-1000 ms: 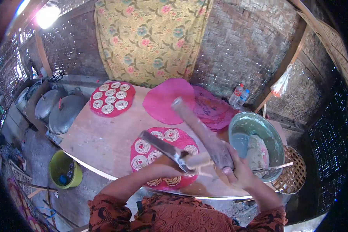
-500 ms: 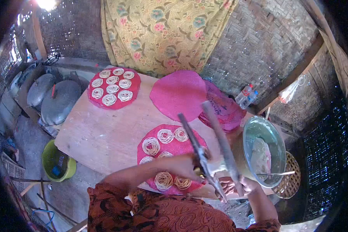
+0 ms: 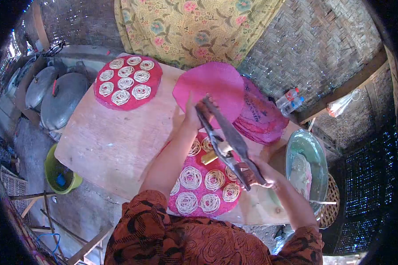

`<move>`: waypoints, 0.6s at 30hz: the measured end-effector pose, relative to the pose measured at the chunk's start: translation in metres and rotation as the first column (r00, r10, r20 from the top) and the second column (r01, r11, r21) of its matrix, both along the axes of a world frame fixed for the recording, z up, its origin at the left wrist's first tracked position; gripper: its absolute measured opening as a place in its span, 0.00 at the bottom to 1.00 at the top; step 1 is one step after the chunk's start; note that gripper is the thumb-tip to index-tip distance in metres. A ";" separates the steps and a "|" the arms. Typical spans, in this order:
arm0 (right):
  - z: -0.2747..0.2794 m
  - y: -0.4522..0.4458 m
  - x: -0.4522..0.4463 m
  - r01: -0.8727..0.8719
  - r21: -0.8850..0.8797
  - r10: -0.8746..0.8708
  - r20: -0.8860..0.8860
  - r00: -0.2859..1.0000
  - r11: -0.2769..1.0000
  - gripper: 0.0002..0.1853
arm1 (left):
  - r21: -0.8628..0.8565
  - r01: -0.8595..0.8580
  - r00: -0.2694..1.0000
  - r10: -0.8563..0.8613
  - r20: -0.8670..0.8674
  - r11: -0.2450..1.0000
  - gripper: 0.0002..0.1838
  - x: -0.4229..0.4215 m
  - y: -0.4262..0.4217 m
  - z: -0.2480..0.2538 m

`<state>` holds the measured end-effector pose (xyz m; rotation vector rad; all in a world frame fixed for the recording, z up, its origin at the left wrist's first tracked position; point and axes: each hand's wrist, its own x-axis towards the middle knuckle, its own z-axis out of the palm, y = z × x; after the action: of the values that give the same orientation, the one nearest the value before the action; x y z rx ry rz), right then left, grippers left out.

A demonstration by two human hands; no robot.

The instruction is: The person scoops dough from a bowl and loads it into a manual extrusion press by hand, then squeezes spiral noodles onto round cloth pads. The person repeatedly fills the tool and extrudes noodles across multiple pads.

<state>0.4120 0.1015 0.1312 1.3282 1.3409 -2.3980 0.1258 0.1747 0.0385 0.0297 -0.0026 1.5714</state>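
A long two-handled hand press [image 3: 232, 139] hangs slantwise over the near pink mat [image 3: 201, 176]. My left hand [image 3: 198, 112] is closed around the far ends of its two bars. Around the near ends, my right hand [image 3: 258, 173] is closed too. Between the bars, a pale lump [image 3: 224, 147] shows near a brass cylinder [image 3: 209, 157] that juts to the left. Below, several pale coiled nests of thin strands, one a coiled nest [image 3: 190, 178], lie on the mat. The press and my hands hide part of the mat.
Another pink mat [image 3: 152, 88] with coiled nests lies far left on the wooden table [image 3: 106, 145]. A bare pink mat [image 3: 212, 86] rests beside stacked mats [image 3: 263, 115]. At right stands a green basin [image 3: 292, 141] holding a pale mass [image 3: 301, 172]; bottles [image 3: 289, 101] stand behind.
My left hand has gone from the middle of the press to the bars' far ends. The brass cylinder now shows clearly, and the view has shifted slightly.
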 end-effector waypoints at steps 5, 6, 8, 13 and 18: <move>0.013 -0.012 -0.016 -0.006 0.079 -0.008 0.180 0.984 0.997 0.40 | -0.019 -0.050 0.996 0.052 0.079 0.999 0.35 0.000 -0.016 -0.018; 0.019 -0.011 -0.014 -0.009 0.077 -0.005 0.181 0.983 0.997 0.40 | -0.047 -0.043 0.994 0.048 0.101 0.998 0.36 0.003 -0.016 -0.018; 0.027 -0.005 -0.005 -0.083 0.123 0.056 0.212 0.976 0.989 0.41 | 0.032 -0.061 0.995 0.058 0.084 0.998 0.35 0.008 -0.003 -0.016; 0.037 -0.006 -0.019 -0.091 0.288 0.036 0.191 0.981 0.953 0.37 | 0.207 -0.065 0.994 0.046 0.096 0.976 0.33 -0.010 0.002 0.022; 0.042 -0.023 -0.019 -0.102 0.298 0.043 0.197 0.979 0.949 0.37 | 0.106 -0.127 0.990 0.132 -0.045 0.986 0.27 -0.013 -0.032 0.045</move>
<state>0.3933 0.0788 0.1731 1.5014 1.7230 -2.0152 0.1129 0.1427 0.0837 0.1543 -0.0417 1.6990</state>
